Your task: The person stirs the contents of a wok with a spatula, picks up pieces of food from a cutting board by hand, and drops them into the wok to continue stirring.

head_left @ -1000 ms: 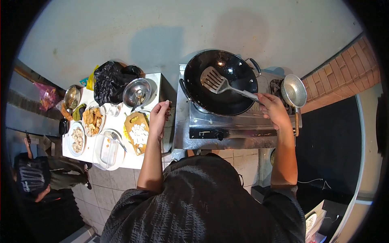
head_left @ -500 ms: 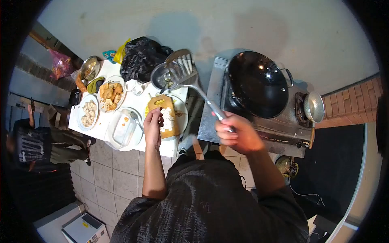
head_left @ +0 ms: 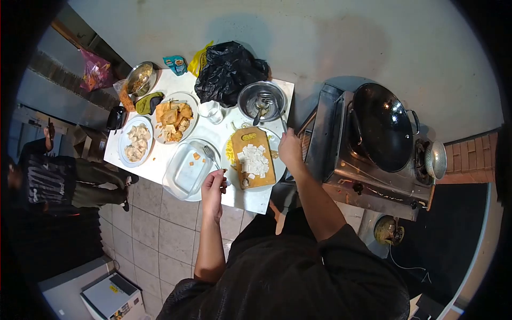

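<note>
My right hand (head_left: pixel 290 149) is closed around the handle of a slotted spatula (head_left: pixel 282 121), whose head rests in a metal bowl (head_left: pixel 246 109) at the table's back edge. A spoon (head_left: pixel 257 117) also lies in that bowl. My left hand (head_left: pixel 213 186) is pinched, with a small brownish bit at its fingertips, too small to name. It is beside a clear plastic container (head_left: pixel 178 178) and a fork (head_left: pixel 210 154). White cubes (head_left: pixel 255 160) lie on a wooden cutting board (head_left: pixel 266 140), which sits on a plate with yellow shreds.
The white table (head_left: pixel 145 178) also bears a plate of fried pieces (head_left: pixel 173 118), a plate of pale pieces (head_left: pixel 137 143), a glass (head_left: pixel 212 113) and a black bag (head_left: pixel 226 72). Right of it, a stove (head_left: pixel 368 186) carries a black wok (head_left: pixel 384 128) and a small pan (head_left: pixel 436 160). A person (head_left: pixel 53 181) stands at left.
My right hand has brought the spatula from the air down to the metal bowl. My left hand stays pinched, now nearer the table's front edge. The view has shifted, with the stove further right.
</note>
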A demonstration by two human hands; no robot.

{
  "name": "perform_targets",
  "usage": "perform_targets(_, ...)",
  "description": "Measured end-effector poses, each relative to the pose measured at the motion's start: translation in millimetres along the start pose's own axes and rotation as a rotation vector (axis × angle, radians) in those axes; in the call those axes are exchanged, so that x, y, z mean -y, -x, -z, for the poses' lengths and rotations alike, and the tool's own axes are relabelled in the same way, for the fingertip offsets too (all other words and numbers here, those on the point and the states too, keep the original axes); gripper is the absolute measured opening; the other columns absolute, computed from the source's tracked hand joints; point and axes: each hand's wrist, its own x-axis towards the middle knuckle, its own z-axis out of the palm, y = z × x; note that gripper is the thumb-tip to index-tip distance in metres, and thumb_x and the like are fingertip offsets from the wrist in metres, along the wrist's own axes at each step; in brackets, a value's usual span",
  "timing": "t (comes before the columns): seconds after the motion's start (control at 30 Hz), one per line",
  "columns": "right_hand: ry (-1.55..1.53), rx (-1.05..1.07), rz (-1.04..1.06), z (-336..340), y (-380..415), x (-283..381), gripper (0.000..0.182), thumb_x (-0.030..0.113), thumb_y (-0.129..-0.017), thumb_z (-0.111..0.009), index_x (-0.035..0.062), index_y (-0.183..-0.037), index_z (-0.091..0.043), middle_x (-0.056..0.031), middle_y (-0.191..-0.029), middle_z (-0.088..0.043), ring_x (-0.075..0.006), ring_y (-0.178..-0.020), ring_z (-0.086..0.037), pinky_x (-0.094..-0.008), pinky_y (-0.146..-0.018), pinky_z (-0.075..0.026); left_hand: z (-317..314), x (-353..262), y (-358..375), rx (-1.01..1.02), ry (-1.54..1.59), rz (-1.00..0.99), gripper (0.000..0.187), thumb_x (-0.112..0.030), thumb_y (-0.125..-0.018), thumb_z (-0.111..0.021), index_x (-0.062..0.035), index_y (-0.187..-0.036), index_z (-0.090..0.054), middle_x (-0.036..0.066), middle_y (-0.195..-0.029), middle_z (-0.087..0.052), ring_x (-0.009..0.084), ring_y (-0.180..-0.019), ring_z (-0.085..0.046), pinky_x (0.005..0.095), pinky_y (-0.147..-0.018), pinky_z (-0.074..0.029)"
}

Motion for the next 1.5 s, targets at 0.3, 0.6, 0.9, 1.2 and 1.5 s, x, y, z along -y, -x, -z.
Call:
perform_targets(0.3, -0.078, -0.079, 0.033, 43, 28, 32, 0.017, 0.010, -0.087, -0.049, -0.0026, -0.098, -0.051, -0.0278, -0.074, -0.058, -0.0436, -0.072, -0.058, -0.0474, -0.063, -0.046, -10, -19, -14, 0.079, 0.002, -0.020, 0.021, -0.022, -0.089, -0.055, -0.0031, -0.095, -0.060, -0.004, -0.071, -0.050, 0.0047, -0.061, -0.043, 0.0185, -0.053, -0.033)
perform_targets(0.6, -0.466, -0.380, 0.006, 207, 91, 34, 0.024, 0.013, -0.088, -0.055, -0.0015, -0.106, -0.055, -0.0128, -0.081, -0.063, -0.0172, -0.075, -0.062, -0.0297, -0.066, -0.048, -80, -29, -24, 0.279, -0.001, -0.040, 0.017, -0.022, -0.086, -0.058, -0.0055, -0.090, -0.061, -0.003, -0.072, -0.052, 0.0053, -0.061, -0.044, 0.0195, -0.054, -0.034)
perform_targets(0.9, 0.252, -0.521, 0.019, 327, 108, -90, 0.027, 0.007, -0.083, -0.054, -0.0022, -0.109, -0.055, -0.0232, -0.094, -0.060, -0.0413, -0.086, -0.058, -0.0433, -0.074, -0.046, -178, -19, -1, 0.434, -0.088, -0.089, 0.020, -0.023, -0.087, -0.058, -0.0059, -0.096, -0.061, -0.003, -0.073, -0.051, 0.0046, -0.062, -0.043, 0.0182, -0.054, -0.033)
perform_targets(1.2, 0.110, -0.383, -0.025, 367, 88, -135, 0.030, 0.008, -0.083, -0.054, 0.0039, -0.113, -0.054, -0.0216, -0.095, -0.060, -0.0401, -0.085, -0.058, -0.0441, -0.070, -0.046, -258, -2, 30, 0.418, -0.145, -0.114, 0.021, -0.026, -0.085, -0.061, -0.0058, -0.092, -0.062, -0.004, -0.072, -0.053, 0.0039, -0.061, -0.044, 0.0183, -0.053, -0.033)
perform_targets(1.5, 0.181, -0.232, 0.080, 391, 59, -146, 0.028, 0.012, -0.082, -0.056, 0.0141, -0.110, -0.058, -0.0157, -0.087, -0.060, -0.0359, -0.078, -0.059, -0.0423, -0.065, -0.047, -278, 24, 53, 0.336, -0.073, -0.126, 0.021, -0.022, -0.089, -0.055, -0.0047, -0.100, -0.061, -0.004, -0.075, -0.050, 0.0045, -0.064, -0.044, 0.0181, -0.057, -0.034)
